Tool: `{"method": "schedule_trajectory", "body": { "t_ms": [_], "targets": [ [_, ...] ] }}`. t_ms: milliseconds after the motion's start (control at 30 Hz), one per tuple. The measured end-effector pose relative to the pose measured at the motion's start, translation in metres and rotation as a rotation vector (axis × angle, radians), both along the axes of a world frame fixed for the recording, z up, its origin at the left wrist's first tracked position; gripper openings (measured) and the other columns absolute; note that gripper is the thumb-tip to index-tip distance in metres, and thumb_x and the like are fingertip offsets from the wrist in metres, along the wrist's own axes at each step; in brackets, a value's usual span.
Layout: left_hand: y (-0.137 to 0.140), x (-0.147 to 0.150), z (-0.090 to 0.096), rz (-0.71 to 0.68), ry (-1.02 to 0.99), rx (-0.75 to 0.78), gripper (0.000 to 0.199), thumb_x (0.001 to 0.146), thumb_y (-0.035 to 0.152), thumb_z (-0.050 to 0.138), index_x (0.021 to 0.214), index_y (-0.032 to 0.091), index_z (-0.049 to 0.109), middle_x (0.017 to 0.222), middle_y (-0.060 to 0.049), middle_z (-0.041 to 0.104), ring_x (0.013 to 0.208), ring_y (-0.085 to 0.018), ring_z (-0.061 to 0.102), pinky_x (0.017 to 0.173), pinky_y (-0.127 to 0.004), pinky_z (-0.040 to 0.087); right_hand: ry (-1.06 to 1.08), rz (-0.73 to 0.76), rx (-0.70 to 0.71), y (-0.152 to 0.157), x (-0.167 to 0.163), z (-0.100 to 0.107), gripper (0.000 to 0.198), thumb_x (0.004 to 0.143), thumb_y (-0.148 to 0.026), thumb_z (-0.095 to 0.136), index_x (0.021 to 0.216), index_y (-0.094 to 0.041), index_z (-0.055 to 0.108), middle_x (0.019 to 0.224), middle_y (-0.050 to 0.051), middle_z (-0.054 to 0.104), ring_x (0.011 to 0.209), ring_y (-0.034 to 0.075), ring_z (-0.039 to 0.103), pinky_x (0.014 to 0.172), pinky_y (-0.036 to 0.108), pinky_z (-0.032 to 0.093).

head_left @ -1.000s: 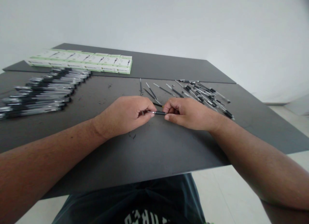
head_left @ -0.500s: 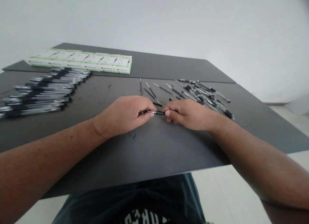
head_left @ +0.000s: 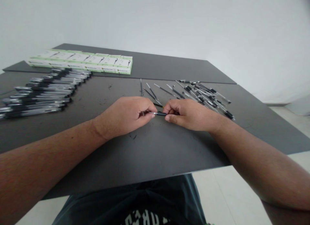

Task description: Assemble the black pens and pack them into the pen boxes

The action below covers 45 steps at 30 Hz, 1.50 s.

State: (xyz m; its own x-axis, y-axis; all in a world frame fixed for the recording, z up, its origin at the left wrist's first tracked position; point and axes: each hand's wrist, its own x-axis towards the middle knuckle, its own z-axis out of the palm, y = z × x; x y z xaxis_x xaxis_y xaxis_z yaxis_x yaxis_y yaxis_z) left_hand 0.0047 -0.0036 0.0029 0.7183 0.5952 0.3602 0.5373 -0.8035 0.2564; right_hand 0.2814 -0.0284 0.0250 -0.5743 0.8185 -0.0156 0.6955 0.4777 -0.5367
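Observation:
A pen (head_left: 160, 113) with a black section and a silvery end is held level between my two hands, a little above the grey table. My left hand (head_left: 132, 115) is closed on its silvery end, thumb and forefinger pinching it. At the black end, the thumb and fingers of my right hand (head_left: 185, 113) are closed around the pen; its far tip is hidden in that hand. Just beyond my fingertips lie several thin refills (head_left: 152, 92) and a dark stick with a yellow part, partly covered by my right hand.
A pile of clear and black pens (head_left: 205, 95) lies to the right. Many pens are lined up in a row (head_left: 48, 92) on the left. Behind them stand white and green boxes (head_left: 92, 61). Small black scraps dot the grey table (head_left: 150, 154).
The fingers of my right hand have shifted slightly on the black end of the pen. My left hand and the things on the table stay as they were.

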Motion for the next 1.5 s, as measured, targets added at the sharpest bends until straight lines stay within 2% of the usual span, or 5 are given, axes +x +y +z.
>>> {"method": "schedule_trajectory", "body": {
  "t_ms": [500,767,900,1100,1500],
  "targets": [
    [0.0005,-0.0001,-0.0007,-0.003,-0.009,-0.009,0.027,0.106,0.038,0.058,0.108,0.025,0.081,0.098,-0.004,0.085,0.089,-0.022,0.077,0.083,-0.032,0.052,-0.001,0.097,0.014,0.0004,-0.0007,0.0017,0.023,0.110,-0.028,0.056,0.100,-0.020,0.075,0.087,0.003,0.079,0.079,0.017,0.070,0.077,0.029,0.045],
    [-0.0002,0.0001,0.0004,-0.009,-0.016,-0.004,0.027,0.105,0.037,0.058,0.108,0.025,0.082,0.097,-0.003,0.085,0.088,-0.022,0.077,0.082,-0.032,0.052,-0.031,0.040,-0.022,-0.0010,-0.0005,0.0001,0.023,0.105,-0.027,0.065,0.122,-0.021,0.080,0.096,0.002,0.083,0.083,0.018,0.073,0.076,0.030,0.047],
    [0.0003,-0.0002,0.0012,-0.004,-0.002,-0.009,0.028,0.105,0.037,0.057,0.111,0.025,0.082,0.100,-0.004,0.086,0.091,-0.022,0.078,0.084,-0.032,0.053,0.070,0.031,-0.047,-0.0010,0.0004,-0.0043,0.048,0.107,-0.024,0.062,0.155,-0.019,0.063,0.101,0.003,0.085,0.086,0.019,0.076,0.082,0.031,0.050],
    [0.0001,-0.0003,0.0003,-0.001,0.011,-0.023,0.026,0.106,0.038,0.059,0.109,0.026,0.082,0.098,-0.004,0.085,0.090,-0.023,0.078,0.083,-0.032,0.053,0.058,-0.013,-0.046,0.0006,0.0013,-0.0062,0.025,0.101,-0.028,0.073,0.125,-0.021,0.072,0.097,0.001,0.082,0.082,0.017,0.073,0.076,0.029,0.048],
    [0.0004,-0.0008,0.0000,-0.006,0.009,-0.022,0.029,0.107,0.039,0.057,0.113,0.025,0.082,0.102,-0.005,0.086,0.094,-0.023,0.079,0.086,-0.033,0.053,0.093,0.060,-0.067,0.0000,0.0013,-0.0062,0.042,0.107,-0.022,0.063,0.149,-0.020,0.064,0.102,0.001,0.083,0.080,0.016,0.074,0.080,0.030,0.050]
  ]
}}
